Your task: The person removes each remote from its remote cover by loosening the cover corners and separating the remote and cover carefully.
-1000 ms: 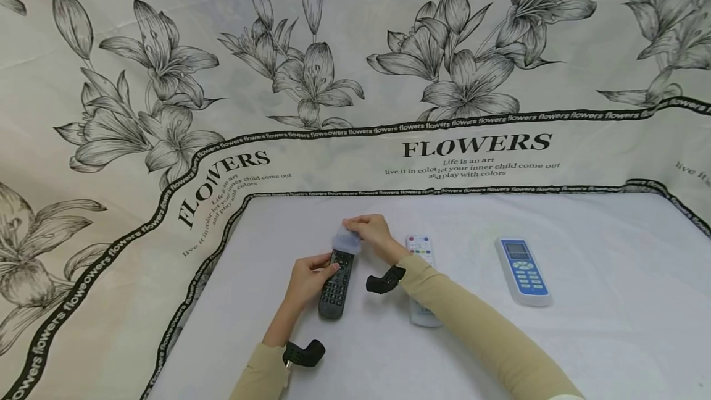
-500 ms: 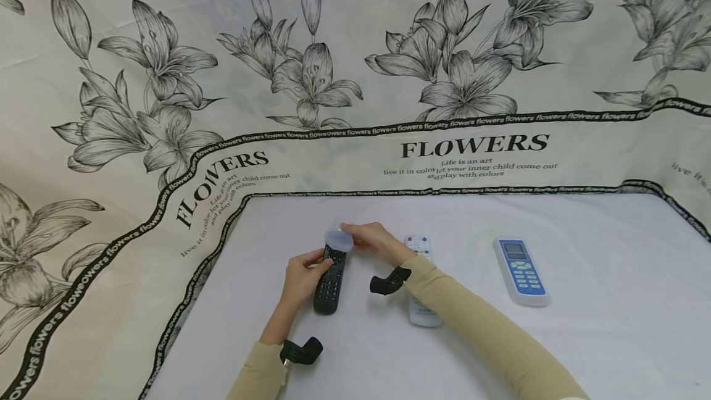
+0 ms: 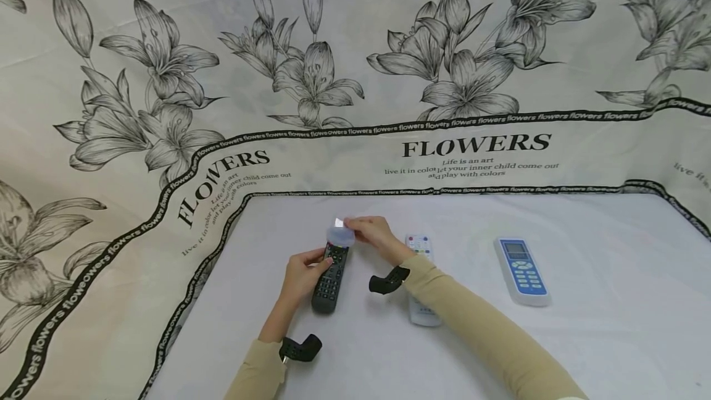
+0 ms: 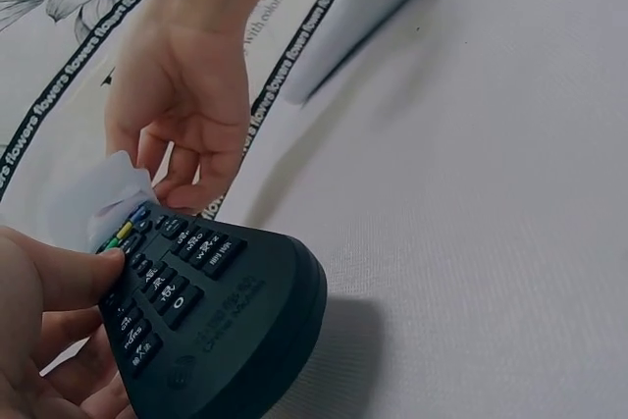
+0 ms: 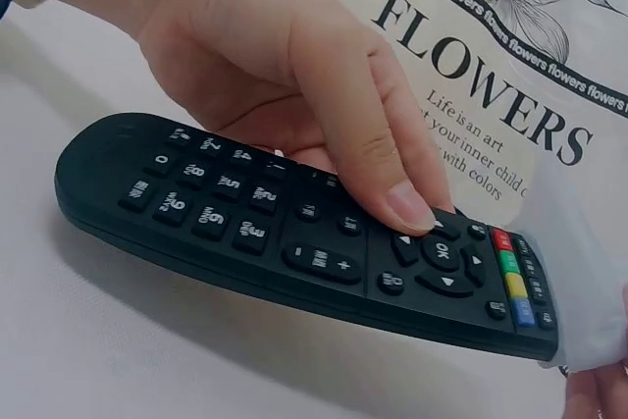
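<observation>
Head view: a floral printed cloth (image 3: 355, 159) rises behind the white tabletop (image 3: 611, 338), where 3 remotes show, well spaced. A tan right sleeve (image 3: 489, 326) passes over the white remote (image 3: 425, 318), hiding its middle; the blue-and-white remote (image 3: 522, 271) lies alone farther to the right, perhaps so as not to crowd the work. The black remote (image 3: 331, 279) is to the left of these and seems lifted, button face up, probably so that fingers can get under it. Of the hands, the left hand (image 3: 303, 273) grips its side, thumb on the buttons and fingers beneath, likely to brace it; the right hand (image 3: 379, 238) pinches the far edge of a translucent cover (image 3: 341, 237), presumably to control the soft material. That cover wraps only the black remote's far end
</observation>
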`<state>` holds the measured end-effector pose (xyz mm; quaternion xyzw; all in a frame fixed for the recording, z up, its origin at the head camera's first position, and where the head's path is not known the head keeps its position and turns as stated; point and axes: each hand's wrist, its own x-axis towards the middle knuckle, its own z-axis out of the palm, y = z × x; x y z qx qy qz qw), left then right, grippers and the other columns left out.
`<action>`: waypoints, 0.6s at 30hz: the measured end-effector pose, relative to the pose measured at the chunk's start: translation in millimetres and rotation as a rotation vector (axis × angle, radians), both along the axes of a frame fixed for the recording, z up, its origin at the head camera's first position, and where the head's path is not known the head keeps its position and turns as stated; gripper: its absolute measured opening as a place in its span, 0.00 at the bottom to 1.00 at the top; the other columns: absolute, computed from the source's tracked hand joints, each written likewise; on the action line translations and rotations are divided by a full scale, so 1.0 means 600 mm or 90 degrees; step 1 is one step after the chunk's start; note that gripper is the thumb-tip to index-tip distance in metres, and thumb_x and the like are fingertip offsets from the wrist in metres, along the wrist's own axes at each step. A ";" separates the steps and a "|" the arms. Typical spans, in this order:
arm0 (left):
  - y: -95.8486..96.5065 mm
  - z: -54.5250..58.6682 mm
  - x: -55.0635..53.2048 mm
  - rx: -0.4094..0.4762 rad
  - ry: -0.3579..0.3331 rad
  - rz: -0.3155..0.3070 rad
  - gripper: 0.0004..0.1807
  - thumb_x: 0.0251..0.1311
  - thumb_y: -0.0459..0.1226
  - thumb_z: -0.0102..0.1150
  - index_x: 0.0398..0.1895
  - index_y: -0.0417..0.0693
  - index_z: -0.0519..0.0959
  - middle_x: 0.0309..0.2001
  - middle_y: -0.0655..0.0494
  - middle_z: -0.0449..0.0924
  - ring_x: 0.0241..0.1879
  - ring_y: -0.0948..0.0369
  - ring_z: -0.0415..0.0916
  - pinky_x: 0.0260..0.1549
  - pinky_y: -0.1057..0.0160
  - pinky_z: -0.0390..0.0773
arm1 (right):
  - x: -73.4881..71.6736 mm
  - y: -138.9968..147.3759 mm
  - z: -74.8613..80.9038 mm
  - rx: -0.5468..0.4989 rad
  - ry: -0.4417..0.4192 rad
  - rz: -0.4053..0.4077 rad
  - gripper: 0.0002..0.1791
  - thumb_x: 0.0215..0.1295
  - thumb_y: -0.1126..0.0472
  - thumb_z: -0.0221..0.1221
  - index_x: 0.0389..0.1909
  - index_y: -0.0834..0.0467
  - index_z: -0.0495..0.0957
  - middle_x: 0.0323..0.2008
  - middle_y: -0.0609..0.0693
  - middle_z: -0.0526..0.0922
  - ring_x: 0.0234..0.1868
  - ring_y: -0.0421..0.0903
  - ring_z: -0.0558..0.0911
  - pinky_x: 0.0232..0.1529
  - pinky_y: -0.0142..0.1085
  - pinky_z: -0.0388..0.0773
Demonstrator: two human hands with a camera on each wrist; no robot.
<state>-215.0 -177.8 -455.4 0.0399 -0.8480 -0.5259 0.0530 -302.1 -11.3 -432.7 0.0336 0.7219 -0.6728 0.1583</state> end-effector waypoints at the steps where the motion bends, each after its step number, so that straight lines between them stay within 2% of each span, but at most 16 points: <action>1: 0.001 0.001 0.000 -0.002 0.000 0.000 0.18 0.59 0.34 0.62 0.51 0.34 0.80 0.42 0.41 0.85 0.41 0.55 0.81 0.36 0.64 0.81 | 0.000 -0.001 0.000 0.001 0.004 -0.008 0.22 0.63 0.55 0.62 0.52 0.65 0.79 0.55 0.59 0.81 0.46 0.43 0.81 0.55 0.37 0.78; 8: -0.001 -0.003 0.000 0.003 -0.025 0.013 0.18 0.59 0.34 0.62 0.50 0.33 0.80 0.43 0.40 0.85 0.40 0.54 0.82 0.37 0.62 0.81 | -0.004 0.003 -0.001 -0.020 0.044 -0.072 0.21 0.63 0.54 0.62 0.50 0.65 0.80 0.50 0.59 0.83 0.36 0.37 0.79 0.45 0.30 0.80; 14: -0.010 -0.009 -0.007 -0.003 -0.043 0.052 0.18 0.60 0.36 0.61 0.51 0.34 0.80 0.45 0.40 0.84 0.42 0.54 0.83 0.38 0.62 0.81 | -0.002 0.012 0.002 -0.012 0.028 -0.029 0.22 0.65 0.54 0.60 0.54 0.66 0.78 0.54 0.61 0.80 0.43 0.41 0.81 0.53 0.35 0.79; 18: -0.012 -0.009 -0.016 -0.018 -0.049 0.063 0.18 0.59 0.38 0.63 0.50 0.35 0.81 0.43 0.41 0.85 0.40 0.55 0.83 0.37 0.62 0.81 | 0.002 0.013 0.002 -0.006 0.020 -0.022 0.22 0.65 0.55 0.60 0.54 0.66 0.78 0.55 0.61 0.80 0.42 0.41 0.81 0.53 0.35 0.79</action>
